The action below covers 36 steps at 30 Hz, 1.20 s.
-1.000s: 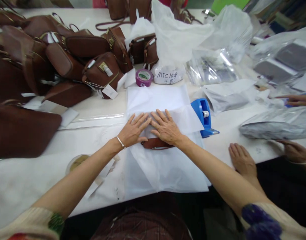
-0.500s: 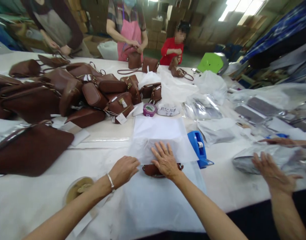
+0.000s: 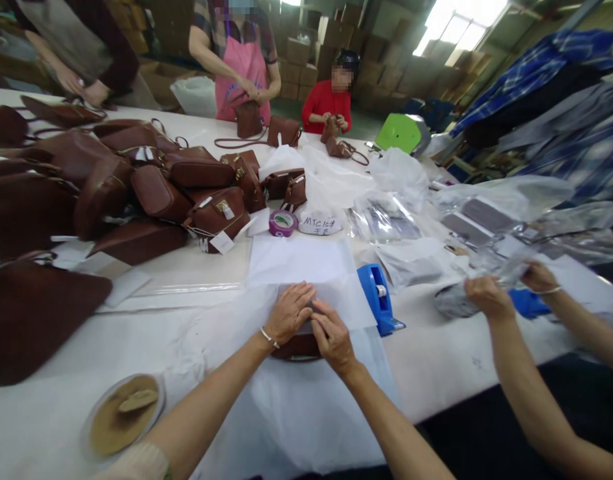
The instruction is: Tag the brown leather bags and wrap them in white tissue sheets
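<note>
A small brown leather bag (image 3: 297,347) lies in front of me, its upper part covered by white tissue paper (image 3: 353,303). My left hand (image 3: 290,312) rests on the paper over the bag, fingers stretched out and close together. Beside it, my right hand (image 3: 335,337) is closed, thumb and bent fingers pinching at the paper's near edge; the exact grip is partly hidden. More thin pale sheeting (image 3: 311,413) spreads under the bag toward me. A blue tape dispenser (image 3: 379,300) stands just right of the paper.
Many brown bags (image 3: 156,190) are heaped at left. A purple tape roll (image 3: 282,223) and a labelled white piece (image 3: 320,223) sit beyond the paper. A round dish (image 3: 126,413) is near left. At right, a co-worker's hands (image 3: 491,297) handle a plastic-wrapped item. Others work across the table.
My left hand has moved right and forward onto the paper over the bag. My right hand has gone from spread flat to bent fingers. The co-worker's hands at right have lifted and closed.
</note>
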Tool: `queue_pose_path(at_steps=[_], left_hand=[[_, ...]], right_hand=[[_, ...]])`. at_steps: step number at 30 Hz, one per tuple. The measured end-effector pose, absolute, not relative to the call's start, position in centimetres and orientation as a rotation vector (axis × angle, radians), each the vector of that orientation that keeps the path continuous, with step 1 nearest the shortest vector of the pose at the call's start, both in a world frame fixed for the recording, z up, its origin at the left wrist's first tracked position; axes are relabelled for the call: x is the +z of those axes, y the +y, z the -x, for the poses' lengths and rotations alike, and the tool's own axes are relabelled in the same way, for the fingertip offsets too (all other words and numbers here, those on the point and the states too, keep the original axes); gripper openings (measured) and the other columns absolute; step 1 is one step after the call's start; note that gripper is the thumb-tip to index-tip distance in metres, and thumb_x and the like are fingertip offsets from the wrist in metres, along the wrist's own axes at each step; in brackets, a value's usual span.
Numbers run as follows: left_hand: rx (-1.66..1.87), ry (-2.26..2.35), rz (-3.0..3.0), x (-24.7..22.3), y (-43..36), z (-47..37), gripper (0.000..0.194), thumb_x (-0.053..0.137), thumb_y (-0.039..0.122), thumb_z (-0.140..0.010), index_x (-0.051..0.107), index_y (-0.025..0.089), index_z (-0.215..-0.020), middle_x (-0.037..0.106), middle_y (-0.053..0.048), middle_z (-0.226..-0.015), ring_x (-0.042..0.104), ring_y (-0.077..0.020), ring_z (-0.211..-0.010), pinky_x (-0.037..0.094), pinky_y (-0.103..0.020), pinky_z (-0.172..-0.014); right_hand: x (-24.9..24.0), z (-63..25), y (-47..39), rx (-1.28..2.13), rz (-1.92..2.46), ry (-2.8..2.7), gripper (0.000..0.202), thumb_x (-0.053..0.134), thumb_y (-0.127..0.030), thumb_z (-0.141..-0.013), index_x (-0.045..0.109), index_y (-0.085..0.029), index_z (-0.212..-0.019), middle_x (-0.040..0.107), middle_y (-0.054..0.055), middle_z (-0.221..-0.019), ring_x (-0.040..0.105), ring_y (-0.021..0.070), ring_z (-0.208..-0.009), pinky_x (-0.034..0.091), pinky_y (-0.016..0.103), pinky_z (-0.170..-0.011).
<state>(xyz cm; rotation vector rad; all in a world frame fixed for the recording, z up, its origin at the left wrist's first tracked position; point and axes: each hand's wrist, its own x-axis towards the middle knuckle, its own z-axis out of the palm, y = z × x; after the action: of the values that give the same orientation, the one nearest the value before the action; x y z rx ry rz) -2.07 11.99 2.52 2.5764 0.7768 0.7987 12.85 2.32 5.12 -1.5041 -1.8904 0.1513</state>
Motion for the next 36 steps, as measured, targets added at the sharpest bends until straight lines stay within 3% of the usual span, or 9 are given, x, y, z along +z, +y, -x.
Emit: queue_pose_path(at_steps=[4,7,15,19,21,24,27,32,36], left_hand=[[0.680,0.751,-2.695,3.0,11.9,1.9,0.040,0.044,0.032,-0.098,0.049,0.020,-0.136,0.042,-0.010,-0.149,0.030,-0.0229,-0.143,0.027,-0.047,-0.117],[0.586,0.687,-2.792,3.4,11.4,2.2,0.045,0.047,0.036,-0.097,0.045,0.021,-0.139,0.038,-0.010,-0.152,0.027,-0.0247,-0.144,0.023,-0.049,-0.118],[0.570,0.467,-2.861,2.7,8.5,4.9,0.040,0.039,0.017,-0.098,0.049,0.022,-0.136,0.050,-0.008,-0.144,0.040,-0.0213,-0.136,0.028,-0.042,-0.114],[0.498,0.423,-2.842,2.8,8.5,4.7,0.037,0.038,0.018,-0.098,0.052,0.021,-0.132,0.056,-0.009,-0.135,0.048,-0.0230,-0.126,0.035,-0.041,-0.107],[0.471,0.402,-2.829,3.0,8.5,4.6,0.035,0.037,0.018,-0.099,0.054,0.020,-0.129,0.059,-0.009,-0.131,0.051,-0.0232,-0.121,0.037,-0.040,-0.103],[0.457,0.397,-2.788,3.5,8.4,4.7,0.031,0.038,0.019,-0.099,0.057,0.019,-0.124,0.059,-0.008,-0.131,0.051,-0.0227,-0.121,0.039,-0.039,-0.103],[0.432,0.355,-2.733,4.0,8.4,5.3,0.024,0.051,0.024,-0.095,0.060,0.017,-0.116,0.053,-0.010,-0.139,0.045,-0.0246,-0.130,0.037,-0.041,-0.109],[0.330,0.221,-2.651,5.2,8.9,6.2,0.023,0.062,0.036,-0.088,0.067,0.014,-0.087,0.045,-0.016,-0.145,0.039,-0.0298,-0.137,0.031,-0.044,-0.114],[0.274,0.223,-2.600,5.8,9.0,6.1,0.033,0.061,0.046,-0.088,0.070,0.015,-0.082,0.044,-0.016,-0.147,0.038,-0.0334,-0.137,0.032,-0.049,-0.112]], right_hand=[[4.5,-14.6,1.7,0.141,1.570,-1.934,0.039,0.042,-0.016,-0.095,0.056,-0.020,-0.131,0.055,0.012,-0.137,0.044,0.0237,-0.134,0.042,0.049,-0.110],[4.7,-15.4,1.8,0.198,1.563,-1.921,0.036,0.044,-0.017,-0.094,0.060,-0.021,-0.126,0.058,0.011,-0.133,0.048,0.0233,-0.131,0.046,0.048,-0.107],[8.5,-13.7,-8.8,0.396,1.507,-2.043,0.023,0.060,-0.020,-0.089,0.064,-0.025,-0.111,0.071,0.007,-0.105,0.064,0.0214,-0.104,0.054,0.042,-0.093],[7.4,-10.3,-14.8,0.562,1.495,-2.327,0.050,0.070,-0.039,-0.081,0.057,-0.022,-0.126,0.063,0.012,-0.126,0.055,0.0305,-0.120,0.047,0.054,-0.100],[6.1,-8.8,-15.7,0.561,1.563,-2.321,0.051,0.070,-0.035,-0.080,0.055,-0.020,-0.127,0.060,0.013,-0.130,0.053,0.0320,-0.122,0.045,0.057,-0.101],[4.3,-7.5,-15.3,0.546,1.621,-2.189,0.029,0.063,-0.022,-0.085,0.063,-0.022,-0.113,0.067,0.010,-0.115,0.060,0.0272,-0.109,0.050,0.050,-0.094],[3.5,-7.6,-14.5,0.573,1.619,-2.098,0.013,0.059,-0.022,-0.088,0.068,-0.023,-0.097,0.071,0.007,-0.099,0.064,0.0219,-0.093,0.053,0.040,-0.082],[3.8,-8.6,-13.6,0.730,1.629,-2.142,0.017,0.055,-0.020,-0.091,0.069,-0.023,-0.098,0.073,0.003,-0.094,0.066,0.0173,-0.087,0.053,0.031,-0.080],[6.0,-8.8,-12.3,0.877,1.746,-2.136,0.015,0.056,-0.018,-0.090,0.069,-0.022,-0.095,0.072,0.002,-0.089,0.067,0.0163,-0.085,0.052,0.028,-0.080]])
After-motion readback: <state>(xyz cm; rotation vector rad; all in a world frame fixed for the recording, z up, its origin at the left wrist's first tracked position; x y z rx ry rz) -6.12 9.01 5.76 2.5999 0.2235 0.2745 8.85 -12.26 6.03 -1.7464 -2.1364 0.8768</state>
